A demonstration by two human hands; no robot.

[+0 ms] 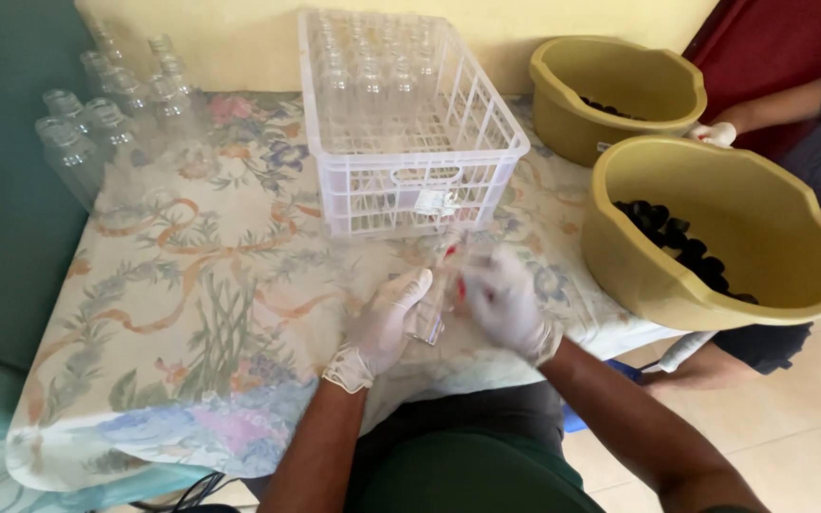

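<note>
**Handling notes: small clear bottle held in gloved hands**

The small clear bottle [437,290] is held just above the cloth-covered counter [192,313], directly in front of the white plastic crate [410,123]. The left hand [387,323], in a thin white glove, is closed around the lower body of the bottle, neck pointing away from the person. The right hand [504,302], also gloved, is curled close against the upper part of the bottle; motion blur prevents stating whether its fingers are clamped on the bottle or only touching it.

Handling judgement: the bottle appears empty, thin-walled and light. Whether it is glass or plastic cannot be determined, so treat it as fragile. A smooth clear wall against a glove is likely to slip. The best hold is around the cylindrical body with the full hand, leaving the neck free.

Visibility limits:
- The bottle's neck and mouth are blurred; a red patch near the right hand cannot be identified.
- Further clear bottles [97,123] stand at the far left of the counter; their outlines merge with the cloth pattern.
- The crate contents are partly screened by its lattice wall.
- Two yellow tubs [715,237] at the right hold dark caps [686,247]; the count is not readable.
- Another person's gloved hand [715,133] touches the farther tub; the rest of that person is cut off.
</note>
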